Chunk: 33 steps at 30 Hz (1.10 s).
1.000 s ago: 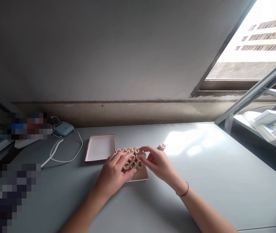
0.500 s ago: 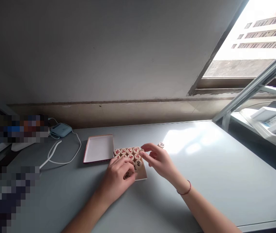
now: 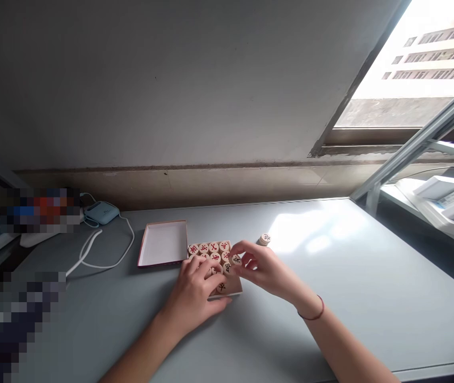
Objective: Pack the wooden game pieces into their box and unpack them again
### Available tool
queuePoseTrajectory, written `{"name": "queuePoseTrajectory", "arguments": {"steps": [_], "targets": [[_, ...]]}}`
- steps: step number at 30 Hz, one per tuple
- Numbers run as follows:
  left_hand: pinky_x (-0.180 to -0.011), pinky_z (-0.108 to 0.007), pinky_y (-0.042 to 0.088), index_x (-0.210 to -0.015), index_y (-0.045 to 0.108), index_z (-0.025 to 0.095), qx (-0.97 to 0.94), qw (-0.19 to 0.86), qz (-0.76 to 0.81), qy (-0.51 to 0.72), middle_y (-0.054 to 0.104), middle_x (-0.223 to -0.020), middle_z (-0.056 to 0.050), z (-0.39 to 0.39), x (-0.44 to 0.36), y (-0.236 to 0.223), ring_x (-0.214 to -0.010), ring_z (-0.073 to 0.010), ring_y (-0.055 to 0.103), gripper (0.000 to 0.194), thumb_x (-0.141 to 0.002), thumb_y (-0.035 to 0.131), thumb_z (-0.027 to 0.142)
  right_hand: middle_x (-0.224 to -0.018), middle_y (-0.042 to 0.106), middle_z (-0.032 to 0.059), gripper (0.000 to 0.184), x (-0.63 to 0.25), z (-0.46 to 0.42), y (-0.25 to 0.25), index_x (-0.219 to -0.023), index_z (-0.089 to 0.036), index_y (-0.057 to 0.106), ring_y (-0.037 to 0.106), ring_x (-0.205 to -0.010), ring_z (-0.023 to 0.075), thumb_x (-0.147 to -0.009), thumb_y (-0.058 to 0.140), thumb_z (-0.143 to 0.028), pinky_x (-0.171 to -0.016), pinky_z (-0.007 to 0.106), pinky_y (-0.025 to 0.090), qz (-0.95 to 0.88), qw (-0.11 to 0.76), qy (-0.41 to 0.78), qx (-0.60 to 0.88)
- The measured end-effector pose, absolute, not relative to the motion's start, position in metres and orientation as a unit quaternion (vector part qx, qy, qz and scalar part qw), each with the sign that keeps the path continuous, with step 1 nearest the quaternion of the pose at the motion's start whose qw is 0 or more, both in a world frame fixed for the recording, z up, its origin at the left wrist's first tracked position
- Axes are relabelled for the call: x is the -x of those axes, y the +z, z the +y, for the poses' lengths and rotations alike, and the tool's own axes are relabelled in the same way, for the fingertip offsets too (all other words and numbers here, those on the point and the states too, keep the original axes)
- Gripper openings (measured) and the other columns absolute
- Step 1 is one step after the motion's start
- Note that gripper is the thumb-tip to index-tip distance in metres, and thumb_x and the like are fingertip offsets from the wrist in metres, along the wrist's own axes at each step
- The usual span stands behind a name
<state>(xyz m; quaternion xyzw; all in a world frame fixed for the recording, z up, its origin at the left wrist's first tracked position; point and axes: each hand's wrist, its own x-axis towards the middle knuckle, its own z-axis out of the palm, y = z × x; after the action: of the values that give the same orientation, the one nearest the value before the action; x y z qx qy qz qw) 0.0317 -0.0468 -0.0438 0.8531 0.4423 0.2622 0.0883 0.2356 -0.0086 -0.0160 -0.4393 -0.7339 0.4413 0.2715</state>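
A shallow box (image 3: 235, 289) on the grey table holds several round wooden chess pieces (image 3: 213, 248) marked in red and black. My left hand (image 3: 195, 290) lies over the near left part of the box, fingers curled onto the pieces, one black-marked piece (image 3: 222, 288) showing beside its fingertips. My right hand (image 3: 259, 267) hovers at the box's right edge, thumb and fingers pinched on a black-marked piece (image 3: 236, 259). A single loose piece (image 3: 265, 239) stands on the table just right of the box.
The box's empty lid (image 3: 164, 243) lies open to the left. A white cable (image 3: 103, 255) runs to a small blue device (image 3: 101, 213) at the back left. A window frame and white boxes (image 3: 446, 197) stand at the right. The table's front edge (image 3: 430, 369) runs near right.
My right hand has lowered a pinched piece from the box's far right corner toward its middle right. My left hand slid nearer over the front rows.
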Motion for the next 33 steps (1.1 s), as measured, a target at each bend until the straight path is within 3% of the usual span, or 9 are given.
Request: {"name": "queuePoseTrajectory", "arguments": {"steps": [5,8,12,16,28,33], "targets": [[-0.084,-0.041,0.041,-0.086,0.066,0.026,-0.869,0.096,0.441,0.204,0.062,-0.11,-0.001,-0.046,-0.029,-0.043,-0.099,-0.0249,0.052,0.021,-0.07,0.078,0.032,-0.101,0.058,0.0019,0.017,-0.237,-0.014,-0.01,-0.096,-0.024,0.058,0.061,-0.08,0.0113,-0.082,0.056,-0.015,-0.066,0.021,0.053,-0.768,0.224,0.453,0.394],[-0.085,-0.042,0.041,-0.088,0.064,0.024,-0.87,0.1,0.445,0.189,0.059,-0.115,-0.003,-0.044,-0.024,-0.042,-0.104,-0.0261,0.051,0.024,-0.07,0.079,0.031,-0.097,0.058,0.0008,0.022,-0.232,-0.02,-0.009,-0.097,-0.023,0.057,0.061,-0.075,0.0101,-0.079,0.058,-0.011,-0.062,0.02,0.05,-0.796,0.187,0.425,0.388],[-0.083,-0.04,0.04,-0.087,0.064,0.024,-0.867,0.105,0.453,0.181,0.058,-0.111,-0.002,-0.041,-0.015,-0.041,-0.102,-0.0249,0.05,0.023,-0.07,0.078,0.032,-0.087,0.061,-0.0001,0.02,-0.223,-0.026,-0.013,-0.095,-0.022,0.058,0.053,-0.058,0.0089,-0.078,0.068,-0.018,-0.054,0.022,0.041,-0.837,0.149,0.324,0.414],[-0.082,-0.037,0.039,-0.085,0.062,0.024,-0.864,0.119,0.453,0.186,0.058,-0.105,-0.001,-0.04,-0.013,-0.042,-0.099,-0.0229,0.051,0.021,-0.074,0.075,0.036,-0.082,0.063,0.0005,0.008,-0.218,-0.028,-0.016,-0.085,-0.022,0.065,0.054,-0.06,0.0108,-0.081,0.07,-0.026,-0.053,0.022,0.037,-0.87,0.128,0.248,0.407],[-0.087,-0.035,0.041,-0.089,0.063,0.027,-0.871,0.172,0.434,0.153,0.059,-0.105,0.0,-0.035,-0.001,-0.029,-0.103,-0.0216,0.05,0.024,-0.072,0.078,0.036,-0.078,0.062,-0.0007,0.004,-0.218,-0.028,-0.017,-0.08,-0.022,0.065,0.054,-0.059,0.0096,-0.084,0.064,-0.02,-0.053,0.021,0.037,-0.875,0.11,0.254,0.398],[-0.088,-0.035,0.043,-0.094,0.063,0.026,-0.877,0.145,0.427,0.167,0.059,-0.106,-0.001,-0.03,0.003,-0.035,-0.102,-0.0223,0.05,0.037,-0.068,0.078,0.047,-0.082,0.062,0.0018,0.015,-0.23,-0.017,-0.017,-0.084,-0.021,0.064,0.055,-0.059,0.0103,-0.091,0.055,-0.03,-0.056,0.023,0.042,-0.855,0.171,0.251,0.421]]}}
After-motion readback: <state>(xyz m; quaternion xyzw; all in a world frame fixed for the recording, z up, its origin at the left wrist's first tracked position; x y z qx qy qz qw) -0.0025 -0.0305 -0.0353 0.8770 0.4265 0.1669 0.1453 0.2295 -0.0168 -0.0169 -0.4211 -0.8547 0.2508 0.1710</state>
